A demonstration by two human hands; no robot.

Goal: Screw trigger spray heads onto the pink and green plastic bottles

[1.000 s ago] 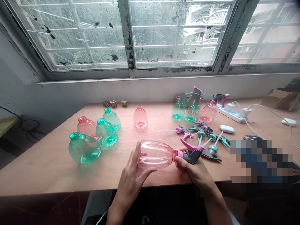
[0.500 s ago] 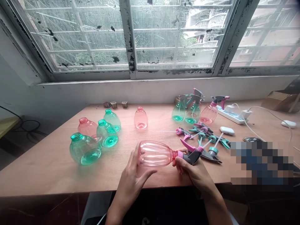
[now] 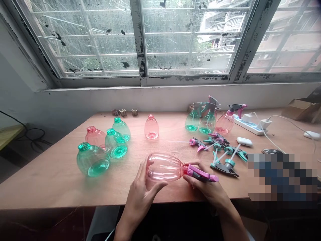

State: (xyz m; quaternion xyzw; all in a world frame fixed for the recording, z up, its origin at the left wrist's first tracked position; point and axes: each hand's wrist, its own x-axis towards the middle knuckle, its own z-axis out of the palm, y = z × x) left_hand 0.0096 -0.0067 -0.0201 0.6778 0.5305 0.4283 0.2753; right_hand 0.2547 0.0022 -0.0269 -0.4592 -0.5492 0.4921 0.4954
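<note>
A clear pink spray bottle (image 3: 164, 167) lies sideways in the air above the table's front edge, its base to the left. My left hand (image 3: 142, 189) is closed around the base end, thumb below and fingers behind. At the neck, my right hand (image 3: 204, 187) grips the pink and grey trigger spray head (image 3: 202, 174), which sits on the bottle's mouth with its trigger side facing me. Some right fingers are hidden behind the head. Beyond it lies a pile of loose spray heads (image 3: 228, 166) with pink or teal collars and thin tubes.
Open green bottles (image 3: 92, 162) and a pink one (image 3: 95, 136) stand at left; another pink bottle (image 3: 151, 128) stands mid-table. Bottles with spray heads (image 3: 225, 122) stand at back right beside a white power strip (image 3: 252, 125). A blurred patch (image 3: 283, 177) covers the right front.
The spray head has turned at the bottle's neck, its pink trigger swinging from the far side round to face me. My right fingers have shifted around it; my left hand keeps its hold.
</note>
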